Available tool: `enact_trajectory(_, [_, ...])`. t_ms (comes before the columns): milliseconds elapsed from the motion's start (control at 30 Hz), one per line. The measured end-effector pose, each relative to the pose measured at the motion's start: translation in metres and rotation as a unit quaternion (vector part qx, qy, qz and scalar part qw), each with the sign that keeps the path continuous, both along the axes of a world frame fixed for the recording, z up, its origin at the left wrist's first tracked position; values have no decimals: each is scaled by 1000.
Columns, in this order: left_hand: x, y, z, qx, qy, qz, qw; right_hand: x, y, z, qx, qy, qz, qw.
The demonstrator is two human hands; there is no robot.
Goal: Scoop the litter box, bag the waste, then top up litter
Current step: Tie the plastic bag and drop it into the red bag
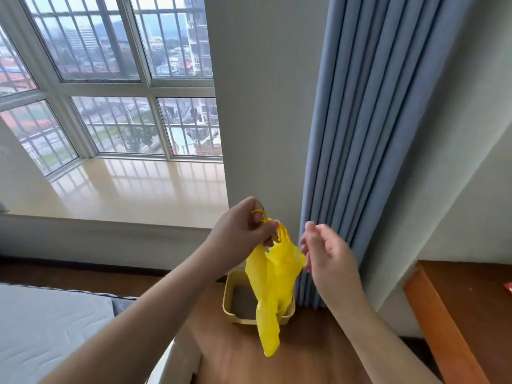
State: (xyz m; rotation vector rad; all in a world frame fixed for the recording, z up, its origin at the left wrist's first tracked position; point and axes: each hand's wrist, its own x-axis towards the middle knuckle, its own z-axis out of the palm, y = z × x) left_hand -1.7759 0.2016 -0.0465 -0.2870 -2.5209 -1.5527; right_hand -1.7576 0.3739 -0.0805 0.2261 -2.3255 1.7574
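One yellow bag (273,284), held up in the air by its handles. Left hand (246,231) grips the two handle loops, fingers curled round them, thumb across. Bag hangs limp below the hand, crumpled, its tail dangling down in front of the box.

Right hand (327,253) sits just beside the bag's upper right edge. Fingers are loosely bent and spread, not wrapped round anything. Fingertips are at or very near the plastic; can't tell whether they actually touch it.

One litter box (231,292), pale yellow, on the floor (304,342), in the corner where wall and curtain meet. Its far edge is toward the wall, its right side close to the curtain's foot. Grey litter (242,303) shows inside; the hanging bag hides the right half of the box. No clumps can be made out at this size.

One blue curtain (368,134), gathered in folds, reaching the floor right of the box. One bay window (110,79) with bars, upper left, with a glossy sill (133,187) under it. One mattress (50,333) at the lower left edge of the floor. One wooden table (457,314) at the right edge, a small red item (507,286) at its far side, mostly cut off.
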Motion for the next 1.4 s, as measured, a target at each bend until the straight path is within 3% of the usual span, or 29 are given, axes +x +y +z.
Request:
enact_trajectory(133, [0, 4, -2, 8, -18, 10, 1000, -6, -18, -4, 26, -103, 96, 990])
enact_trajectory(300, [-1, 1, -7, -17, 22, 67, 997, -17, -24, 0, -3, -78, 119, 990])
enact_trajectory(433, [-4, 0, -3, -15, 37, 78, 996, -27, -18, 0, 36, -76, 157, 984])
enact_trajectory(533, [-17, -11, -2, -24, 48, 120, 991, -33, -10, 0, 115, -24, 181, 976])
enact_trajectory(633, [-32, -30, -6, 67, 29, 140, 987, -40, 4, -7, 244, 29, 160, 956])
enact_trajectory(733, [-44, -50, -10, 127, 18, 161, 979, -49, 24, -19, 331, 22, 118, 936])
enact_trajectory(1067, [-66, -75, -39, 214, 12, 240, 947, -54, 66, -50, 408, -68, -46, 909])
enact_trajectory(1167, [-66, -69, -42, 259, 8, 211, 942, -55, 70, -45, 371, -43, -63, 926])
enact_trajectory(1300, [-64, -55, -41, 297, -47, 129, 945, -49, 67, -30, 124, -72, -3, 990])
enact_trajectory(1400, [-60, -43, -47, 241, -78, 110, 961, -41, 62, -18, -10, -95, 32, 995])
